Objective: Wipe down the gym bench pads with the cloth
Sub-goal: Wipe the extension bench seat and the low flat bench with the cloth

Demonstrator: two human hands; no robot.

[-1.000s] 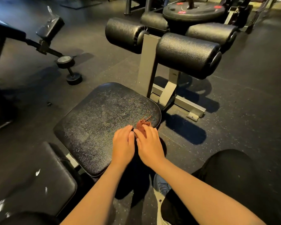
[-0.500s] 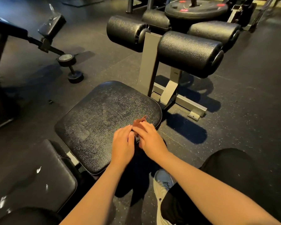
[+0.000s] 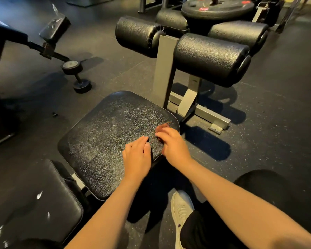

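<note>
In the head view, the left hand (image 3: 136, 157) was laid flat, fingers straight, on the seat pad (image 3: 104, 141) near its right edge. Just right of it, a reddish cloth (image 3: 166, 124) was pinned to the pad by the right hand (image 3: 174, 146), fingers curled over it, somewhat blurred.

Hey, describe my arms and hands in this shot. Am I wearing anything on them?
Nothing worn shows on either. The left forearm and right forearm are bare up to the frame's edge, with no sleeve in view. The left hand and right hand are ungloved. No watch, bracelet or ring is visible, though the right hand is blurred, so a thin ring could be missed.
</note>
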